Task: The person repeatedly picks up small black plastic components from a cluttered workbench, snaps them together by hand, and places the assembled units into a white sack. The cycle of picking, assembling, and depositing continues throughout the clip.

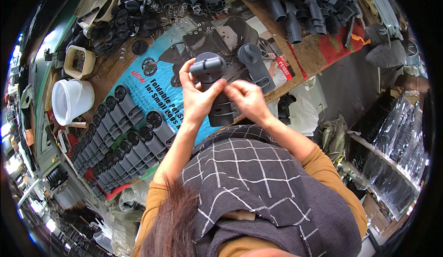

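Observation:
My left hand [197, 100] is closed around a dark grey plastic tube fitting [207, 67]. Its rounded, slotted head points away from me, and its tubular body comes toward my apron. Right beside it, my right hand [249, 101] has its thumb and fingers pinched together at the fitting's side. Whatever sits in that pinch, if anything, is too small or hidden to make out. A similar grey fitting with a round slotted knob [251, 54] lies on the bench to the right of my hands.
A blue printed sheet [138, 79] covers the bench. Rows of grey fittings [131, 139] stand at left, near a white bucket [74, 101] and a beige tub [79, 62]. Springs [173, 16] and washers lie at the back. Black tube parts [293, 24] are heaped back right.

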Demonstrator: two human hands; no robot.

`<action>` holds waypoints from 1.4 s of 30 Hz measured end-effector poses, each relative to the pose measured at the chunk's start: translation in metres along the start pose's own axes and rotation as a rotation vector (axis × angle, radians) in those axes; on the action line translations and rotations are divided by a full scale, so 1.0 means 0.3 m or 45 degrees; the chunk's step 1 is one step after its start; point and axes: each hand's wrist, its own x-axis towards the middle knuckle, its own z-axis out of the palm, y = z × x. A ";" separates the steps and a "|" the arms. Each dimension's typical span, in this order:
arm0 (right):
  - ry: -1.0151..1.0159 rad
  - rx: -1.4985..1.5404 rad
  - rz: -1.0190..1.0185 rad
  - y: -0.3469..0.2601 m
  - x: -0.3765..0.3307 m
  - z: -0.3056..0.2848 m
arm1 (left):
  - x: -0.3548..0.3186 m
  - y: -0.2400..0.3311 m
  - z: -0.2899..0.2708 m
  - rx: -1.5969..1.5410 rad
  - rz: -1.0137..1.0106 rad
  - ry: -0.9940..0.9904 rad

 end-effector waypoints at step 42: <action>1.322 -0.910 -0.531 0.397 0.084 -0.730 | 0.014 -0.116 0.109 0.456 -0.226 -0.146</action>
